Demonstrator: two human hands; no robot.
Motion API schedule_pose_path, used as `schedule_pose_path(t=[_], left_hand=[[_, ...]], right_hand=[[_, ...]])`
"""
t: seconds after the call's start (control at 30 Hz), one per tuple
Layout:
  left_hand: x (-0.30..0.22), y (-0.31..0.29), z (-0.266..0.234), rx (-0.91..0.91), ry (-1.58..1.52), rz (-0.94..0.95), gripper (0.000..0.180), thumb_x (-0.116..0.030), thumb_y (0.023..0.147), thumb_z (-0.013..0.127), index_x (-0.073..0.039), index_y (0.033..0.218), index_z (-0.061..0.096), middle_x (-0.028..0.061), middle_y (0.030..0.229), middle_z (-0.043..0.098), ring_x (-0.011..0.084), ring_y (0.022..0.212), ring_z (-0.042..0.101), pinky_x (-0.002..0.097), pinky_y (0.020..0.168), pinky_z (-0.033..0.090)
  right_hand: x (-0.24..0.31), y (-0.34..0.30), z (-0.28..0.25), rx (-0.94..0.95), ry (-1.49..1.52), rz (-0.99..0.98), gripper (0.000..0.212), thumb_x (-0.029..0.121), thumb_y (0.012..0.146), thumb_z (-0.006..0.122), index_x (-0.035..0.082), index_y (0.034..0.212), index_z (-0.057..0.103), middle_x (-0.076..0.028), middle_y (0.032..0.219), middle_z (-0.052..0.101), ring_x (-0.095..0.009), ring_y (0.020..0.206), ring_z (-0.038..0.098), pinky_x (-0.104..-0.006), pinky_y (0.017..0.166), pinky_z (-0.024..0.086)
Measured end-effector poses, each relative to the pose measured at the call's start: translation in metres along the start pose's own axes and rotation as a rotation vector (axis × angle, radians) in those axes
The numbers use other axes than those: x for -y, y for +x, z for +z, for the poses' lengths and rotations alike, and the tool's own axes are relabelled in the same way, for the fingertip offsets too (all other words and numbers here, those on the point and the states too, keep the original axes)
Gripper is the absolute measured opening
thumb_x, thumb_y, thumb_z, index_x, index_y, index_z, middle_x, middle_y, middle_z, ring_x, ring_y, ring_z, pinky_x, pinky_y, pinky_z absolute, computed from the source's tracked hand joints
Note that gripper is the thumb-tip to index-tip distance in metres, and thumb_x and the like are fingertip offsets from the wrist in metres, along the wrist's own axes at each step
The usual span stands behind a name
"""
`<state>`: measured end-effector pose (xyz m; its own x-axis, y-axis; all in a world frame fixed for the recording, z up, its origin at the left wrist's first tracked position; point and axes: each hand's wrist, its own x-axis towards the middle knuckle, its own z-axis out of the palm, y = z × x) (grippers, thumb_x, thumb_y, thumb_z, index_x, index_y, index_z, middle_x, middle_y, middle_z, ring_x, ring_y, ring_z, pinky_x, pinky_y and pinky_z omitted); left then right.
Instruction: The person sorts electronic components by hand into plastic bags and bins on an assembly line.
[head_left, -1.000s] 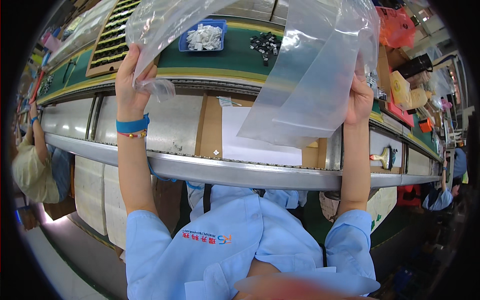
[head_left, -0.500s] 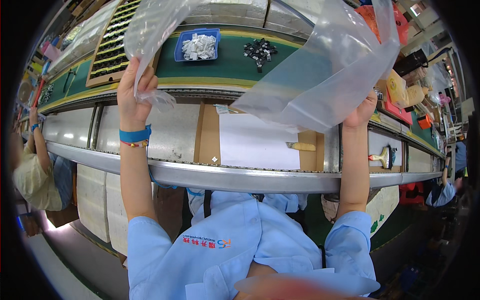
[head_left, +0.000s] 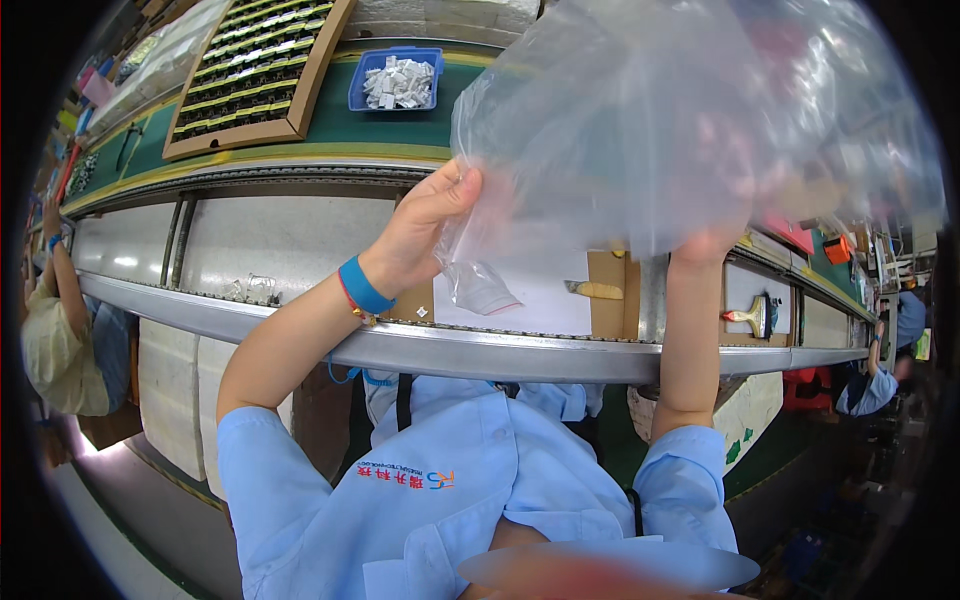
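Observation:
A large clear plastic bag (head_left: 600, 130) hangs spread out in front of me, held up between my two hands. My left hand (head_left: 425, 220), with a blue band at its wrist, is closed on the bag's left edge, and a loose corner droops below the fingers. My right hand (head_left: 705, 235) is at the bag's right part. Its fingers show only as a blur through the plastic. Beneath the bag, a white sheet (head_left: 540, 310) lies in a shallow cardboard tray (head_left: 632, 310). A yellowish-handled tool (head_left: 597, 289) rests at the sheet's right side.
Beyond the metal rail (head_left: 500, 368) stand a blue bin (head_left: 440, 75) of small white parts and a cardboard tray (head_left: 297, 125) with rows of black parts. A brush (head_left: 750, 316) lies right of me. Other people work at far left (head_left: 75, 345) and far right (head_left: 870, 385).
My left hand has moved right, toward my right hand, carrying its edge of the bag. The bag has swung right and now covers the black parts and most of my right hand.

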<state>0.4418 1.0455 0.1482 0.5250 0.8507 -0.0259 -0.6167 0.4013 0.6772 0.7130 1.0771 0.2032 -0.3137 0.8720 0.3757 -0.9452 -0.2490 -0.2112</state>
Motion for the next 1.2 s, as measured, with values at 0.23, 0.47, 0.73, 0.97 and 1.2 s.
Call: schedule_pose_path(t=[0.23,0.47,0.73,0.97,1.2], left_hand=[[-0.016,-0.002,-0.007,-0.021,0.034,0.116,0.033,-0.029,0.088,0.053,-0.005,0.110,0.048,0.0027,0.096,0.058,0.0115,0.087,0.058,0.0274,0.075,0.049],[-0.052,-0.019,-0.014,-0.142,-0.192,0.267,0.029,-0.016,0.091,0.045,-0.002,0.116,0.047,0.0070,0.103,0.055,0.0046,0.052,0.036,0.0179,0.044,0.031],[-0.061,-0.021,-0.020,-0.041,-0.273,0.225,0.017,-0.021,0.091,0.046,-0.006,0.094,0.053,0.0023,0.081,0.058,0.0038,0.047,0.042,0.0175,0.039,0.031],[-0.065,-0.024,-0.016,-0.141,-0.292,0.250,0.019,-0.020,0.093,0.041,-0.005,0.096,0.054,0.0044,0.080,0.059,0.0040,0.045,0.040,0.0172,0.036,0.030],[-0.064,-0.025,-0.018,-0.020,-0.433,0.180,0.018,-0.016,0.094,0.039,-0.004,0.102,0.050,0.0064,0.092,0.057,0.0042,0.044,0.033,0.0166,0.037,0.029]], right_hand=[[-0.020,0.002,0.018,-0.015,0.099,0.079,0.024,0.014,0.086,0.045,0.001,0.103,0.056,-0.010,0.104,0.058,-0.022,0.097,0.054,-0.0317,0.091,0.039],[0.047,-0.020,-0.020,-0.014,-0.137,-0.040,0.028,0.017,0.090,0.045,0.005,0.115,0.053,-0.007,0.123,0.050,-0.021,0.116,0.044,-0.0400,0.100,0.030],[0.054,-0.027,-0.008,-0.042,-0.327,-0.055,0.030,0.019,0.091,0.044,0.006,0.117,0.051,-0.007,0.125,0.050,-0.023,0.118,0.042,-0.0464,0.103,0.025],[0.053,-0.032,-0.010,-0.023,-0.296,-0.097,0.030,0.020,0.090,0.046,0.005,0.116,0.052,-0.007,0.123,0.051,-0.024,0.116,0.044,-0.0462,0.102,0.026],[0.051,-0.036,-0.005,-0.039,-0.249,-0.046,0.032,0.019,0.089,0.046,0.002,0.116,0.051,-0.011,0.121,0.052,-0.025,0.113,0.047,-0.0450,0.100,0.029]])
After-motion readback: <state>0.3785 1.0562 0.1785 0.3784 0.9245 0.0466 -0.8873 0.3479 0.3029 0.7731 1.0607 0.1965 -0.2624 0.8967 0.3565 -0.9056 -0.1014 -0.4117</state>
